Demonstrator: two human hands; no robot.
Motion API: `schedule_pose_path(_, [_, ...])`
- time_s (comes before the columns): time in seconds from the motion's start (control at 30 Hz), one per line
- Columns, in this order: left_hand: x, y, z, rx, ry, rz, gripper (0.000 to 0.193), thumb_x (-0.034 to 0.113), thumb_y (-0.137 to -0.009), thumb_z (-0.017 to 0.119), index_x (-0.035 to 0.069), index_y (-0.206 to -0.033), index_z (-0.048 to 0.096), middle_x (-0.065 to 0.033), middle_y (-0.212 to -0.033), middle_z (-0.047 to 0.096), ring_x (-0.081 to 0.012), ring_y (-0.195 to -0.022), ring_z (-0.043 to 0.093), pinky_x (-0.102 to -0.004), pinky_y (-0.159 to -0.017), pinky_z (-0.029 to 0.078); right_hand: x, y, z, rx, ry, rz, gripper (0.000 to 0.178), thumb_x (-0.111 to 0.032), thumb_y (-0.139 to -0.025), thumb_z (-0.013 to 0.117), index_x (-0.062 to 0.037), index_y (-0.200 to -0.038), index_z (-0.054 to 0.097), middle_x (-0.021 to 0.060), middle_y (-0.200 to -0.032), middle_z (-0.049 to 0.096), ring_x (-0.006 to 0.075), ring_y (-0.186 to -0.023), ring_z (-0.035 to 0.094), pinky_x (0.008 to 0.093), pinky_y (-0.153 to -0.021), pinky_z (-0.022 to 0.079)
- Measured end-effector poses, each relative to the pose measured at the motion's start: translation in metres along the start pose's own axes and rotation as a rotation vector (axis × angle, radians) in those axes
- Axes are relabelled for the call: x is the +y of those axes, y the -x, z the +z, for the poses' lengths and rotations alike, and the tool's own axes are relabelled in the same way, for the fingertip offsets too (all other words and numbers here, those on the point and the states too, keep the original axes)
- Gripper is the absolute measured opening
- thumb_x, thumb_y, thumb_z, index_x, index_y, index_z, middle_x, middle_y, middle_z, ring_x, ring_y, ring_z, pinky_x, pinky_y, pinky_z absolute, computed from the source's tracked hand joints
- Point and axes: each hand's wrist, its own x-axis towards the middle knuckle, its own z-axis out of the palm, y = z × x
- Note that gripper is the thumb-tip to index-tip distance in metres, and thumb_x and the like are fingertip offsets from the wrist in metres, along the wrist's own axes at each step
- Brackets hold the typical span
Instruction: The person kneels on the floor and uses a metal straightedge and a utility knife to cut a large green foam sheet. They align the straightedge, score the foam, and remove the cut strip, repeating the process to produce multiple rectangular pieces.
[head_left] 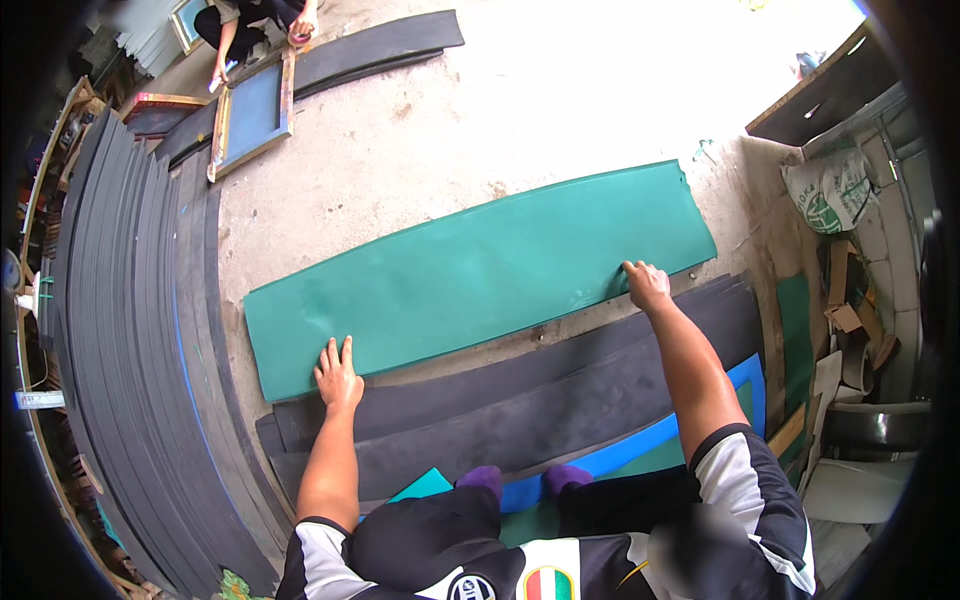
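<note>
A long green foam-like sheet (480, 260) lies flat across the floor in front of me, with another layer showing along its far edge. My left hand (338, 378) rests on its near left part, fingers stretched out and apart. At the near edge toward the right end, my right hand (648, 285) has its fingers curled and pressed together on the sheet's edge. Dark grey sheets (520, 395) lie between the green sheet and my feet. Closer still are a blue strip (640, 440) and a small green piece (422, 484).
Tall stacks of dark grey sheets (125, 330) line the left side. Far left, another person (240, 30) crouches by a wooden frame with a blue panel (252, 112). A dark board (825, 92), a white sack (828, 190) and a cardboard box (842, 275) stand on the right.
</note>
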Motion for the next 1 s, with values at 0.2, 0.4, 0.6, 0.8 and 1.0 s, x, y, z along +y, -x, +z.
schedule_pose_path(0.2, [0.023,0.007,-0.021,-0.045,0.163,0.05,0.099,0.02,-0.074,0.076,0.025,-0.163,0.033,-0.0123,-0.168,0.031,-0.0356,-0.154,0.03,-0.0614,-0.123,0.027,-0.045,0.024,-0.024,-0.065,-0.048,0.004,0.052,-0.007,-0.09,0.062,-0.0208,-0.14,0.061,0.0151,-0.123,0.068,0.034,-0.12,0.066,0.0479,-0.096,0.056])
schedule_pose_path(0.4, [0.081,-0.003,-0.016,0.016,0.244,0.343,0.109,0.057,-0.079,0.084,0.023,-0.166,0.026,-0.0145,-0.172,0.021,-0.0371,-0.159,0.018,-0.0584,-0.129,0.017,-0.098,0.021,-0.054,-0.045,-0.122,-0.096,0.048,-0.013,-0.091,0.064,-0.0181,-0.138,0.063,0.0127,-0.126,0.069,0.0314,-0.121,0.066,0.0465,-0.097,0.056])
schedule_pose_path(0.6, [0.141,-0.03,-0.021,0.056,0.232,0.503,0.113,0.055,-0.077,0.086,0.024,-0.167,0.024,-0.0147,-0.173,0.017,-0.0384,-0.16,0.014,-0.059,-0.129,0.016,-0.16,0.02,-0.105,-0.095,-0.132,-0.226,0.056,-0.027,-0.091,0.072,-0.0193,-0.145,0.059,0.0111,-0.134,0.067,0.0306,-0.127,0.063,0.0449,-0.106,0.052])
schedule_pose_path(0.8, [0.179,-0.035,-0.023,0.057,0.182,0.545,0.116,0.058,-0.08,0.082,0.022,-0.168,0.017,-0.0169,-0.175,0.01,-0.0389,-0.161,0.012,-0.0661,-0.126,0.015,-0.193,-0.02,-0.115,-0.105,-0.104,-0.361,0.072,-0.043,-0.089,0.077,-0.0164,-0.151,0.053,0.01,-0.141,0.064,0.0299,-0.136,0.056,0.0455,-0.114,0.045])
schedule_pose_path(1.0, [0.188,-0.032,-0.008,0.084,0.082,0.565,0.114,0.057,-0.077,0.084,0.02,-0.167,0.024,-0.0205,-0.173,0.014,-0.0428,-0.159,0.014,-0.0718,-0.121,0.022,-0.248,-0.11,-0.096,0.022,-0.101,-0.526,0.088,-0.059,-0.088,0.074,-0.0125,-0.157,0.043,0.0121,-0.154,0.051,0.0268,-0.147,0.044,0.0449,-0.12,0.038])
